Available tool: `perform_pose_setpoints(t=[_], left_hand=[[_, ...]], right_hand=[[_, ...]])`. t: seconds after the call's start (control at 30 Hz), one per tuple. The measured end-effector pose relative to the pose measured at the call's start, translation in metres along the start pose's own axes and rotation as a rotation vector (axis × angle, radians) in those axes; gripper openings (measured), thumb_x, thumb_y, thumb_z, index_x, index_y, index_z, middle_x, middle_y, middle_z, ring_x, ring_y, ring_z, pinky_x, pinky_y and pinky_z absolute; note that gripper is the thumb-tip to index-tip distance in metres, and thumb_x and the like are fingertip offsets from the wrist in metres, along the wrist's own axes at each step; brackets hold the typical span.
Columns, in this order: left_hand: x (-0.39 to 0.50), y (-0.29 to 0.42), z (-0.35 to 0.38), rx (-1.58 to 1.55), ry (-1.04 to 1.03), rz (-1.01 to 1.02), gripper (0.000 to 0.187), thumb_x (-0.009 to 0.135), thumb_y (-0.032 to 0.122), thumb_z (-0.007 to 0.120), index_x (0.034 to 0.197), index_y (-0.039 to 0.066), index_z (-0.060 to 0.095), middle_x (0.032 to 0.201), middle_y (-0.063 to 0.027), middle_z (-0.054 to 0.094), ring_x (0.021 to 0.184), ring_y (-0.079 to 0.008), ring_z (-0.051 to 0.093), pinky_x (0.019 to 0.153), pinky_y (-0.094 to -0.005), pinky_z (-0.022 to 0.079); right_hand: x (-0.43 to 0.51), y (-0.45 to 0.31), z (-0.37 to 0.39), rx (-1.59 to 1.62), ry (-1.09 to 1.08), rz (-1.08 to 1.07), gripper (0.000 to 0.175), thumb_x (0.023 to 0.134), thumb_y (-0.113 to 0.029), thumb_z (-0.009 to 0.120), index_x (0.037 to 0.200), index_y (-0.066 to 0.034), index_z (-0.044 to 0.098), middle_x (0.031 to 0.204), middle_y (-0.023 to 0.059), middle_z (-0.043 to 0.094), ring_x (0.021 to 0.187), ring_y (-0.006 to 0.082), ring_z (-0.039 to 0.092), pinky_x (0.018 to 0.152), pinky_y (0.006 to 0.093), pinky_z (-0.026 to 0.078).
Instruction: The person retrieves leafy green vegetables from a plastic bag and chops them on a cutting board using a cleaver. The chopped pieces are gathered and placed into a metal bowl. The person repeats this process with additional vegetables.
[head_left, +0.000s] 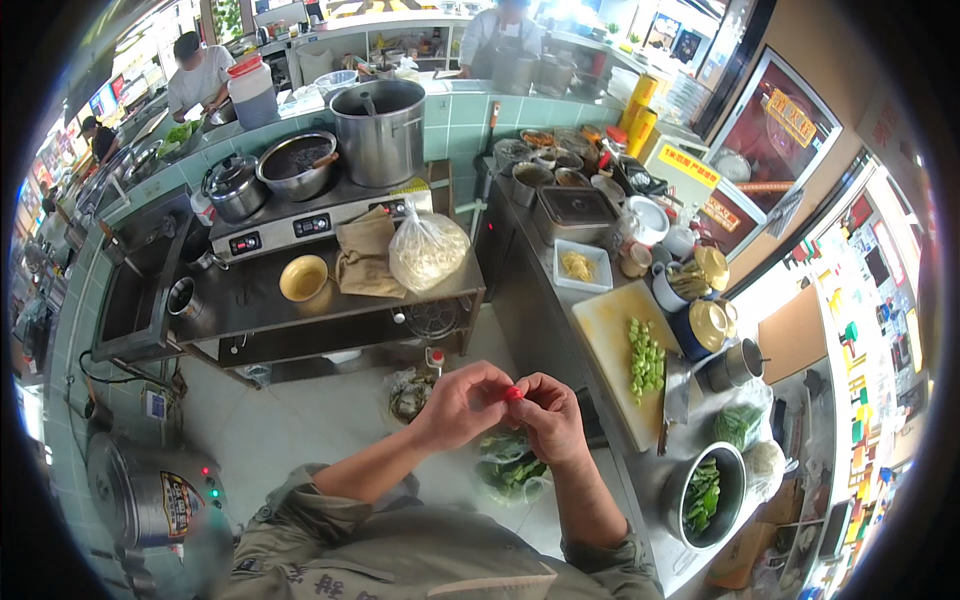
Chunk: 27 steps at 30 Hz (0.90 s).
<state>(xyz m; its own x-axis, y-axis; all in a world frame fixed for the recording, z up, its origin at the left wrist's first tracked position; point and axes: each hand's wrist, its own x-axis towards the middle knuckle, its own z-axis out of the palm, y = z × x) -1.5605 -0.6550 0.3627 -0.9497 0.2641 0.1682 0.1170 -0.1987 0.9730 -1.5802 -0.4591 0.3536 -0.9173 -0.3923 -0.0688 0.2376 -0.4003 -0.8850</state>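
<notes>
In front of my body, above the floor, my left hand (463, 403) and my right hand (553, 417) meet at the fingertips. Both pinch a small red object (513, 394), mostly covered by the fingers, so its kind is unclear. Below my right hand, a clear plastic bag of leafy greens (510, 472) rests on the floor. To the right lies a cutting board (600, 319) on the steel counter, with chopped green vegetable pieces (645, 360) on it. A cleaver (676, 386) lies along the board's right edge.
A steel bowl (738, 487) of cut greens stands at the counter's near right. A white tray (561, 280) holds yellow shreds. Ahead, the stove bench (232, 304) carries a yellow bowl (303, 279), a filled plastic bag (429, 251) and a stockpot (379, 142). People work beyond the tiled wall.
</notes>
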Motion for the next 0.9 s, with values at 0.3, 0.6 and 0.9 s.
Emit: perform_pose_setpoints(t=[0.3, 0.6, 0.9], left_hand=[[0.058, -0.013, -0.130, -0.112, 0.074, -0.064, 0.007, 0.093, 0.001, 0.064, 0.100, 0.001, 0.065, 0.089, 0.0005, 0.064, 0.084, -0.0049, 0.058, 0.072, -0.0250, 0.051], [0.114, -0.049, -0.216, -0.010, 0.443, -0.169, 0.019, 0.104, 0.010, 0.067, 0.120, 0.001, 0.065, 0.096, -0.0016, 0.068, 0.078, -0.0063, 0.061, 0.067, -0.0227, 0.049], [0.012, -0.252, -0.302, 0.133, 1.022, -0.345, 0.010, 0.092, 0.006, 0.072, 0.095, 0.004, 0.063, 0.078, -0.0012, 0.063, 0.067, -0.0095, 0.058, 0.057, -0.0272, 0.048]], right_hand=[[0.127, -0.008, 0.064, -0.026, -0.034, 0.203, 0.006, 0.093, -0.001, 0.071, 0.099, 0.0013, 0.070, 0.081, 0.0055, 0.067, 0.066, 0.0140, 0.061, 0.060, 0.0273, 0.050], [0.331, -0.020, 0.033, -0.771, 0.061, -0.054, 0.018, 0.094, -0.017, 0.078, 0.101, -0.0003, 0.077, 0.089, 0.0026, 0.075, 0.079, 0.0085, 0.064, 0.071, 0.0262, 0.053], [0.771, -0.004, -0.065, -0.619, 0.103, -0.232, 0.009, 0.098, -0.008, 0.070, 0.093, -0.0007, 0.068, 0.081, 0.0051, 0.070, 0.064, 0.0125, 0.064, 0.057, 0.0279, 0.052]])
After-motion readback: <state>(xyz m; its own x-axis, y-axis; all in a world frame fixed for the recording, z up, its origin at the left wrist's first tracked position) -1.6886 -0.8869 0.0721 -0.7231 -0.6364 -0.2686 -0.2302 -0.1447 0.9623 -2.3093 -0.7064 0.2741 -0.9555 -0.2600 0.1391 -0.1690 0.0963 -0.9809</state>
